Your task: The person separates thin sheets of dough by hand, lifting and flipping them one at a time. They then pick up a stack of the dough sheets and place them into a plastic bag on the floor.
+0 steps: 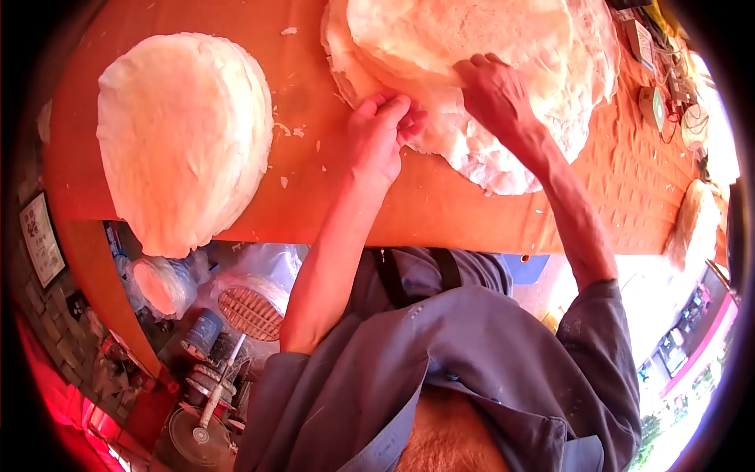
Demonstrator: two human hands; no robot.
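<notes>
A broad pile of pale, soft, layered material like cotton wadding point(535, 39) lies on the orange-covered table point(307, 197). At its near left edge is my left hand point(381, 134), palm side up. Its thumb and curled fingers are pinched together on the thin rim of the wadding. My right hand point(499, 90) bends over the top layer, with its fingers closed on a fold of it; the fingertips are partly hidden. Apart on the left sits a second thick stack of wadding point(185, 134), teardrop-shaped, its narrow end reaching past the table's front edge.
Small white scraps point(291, 130) are scattered between the two piles. Cables and small boxes point(653, 102) crowd the right end, with a plastic-wrapped bundle point(694, 220) below. Under the table stand a wicker basket point(252, 311), a blue can point(203, 332) and a wrapped roll point(161, 285).
</notes>
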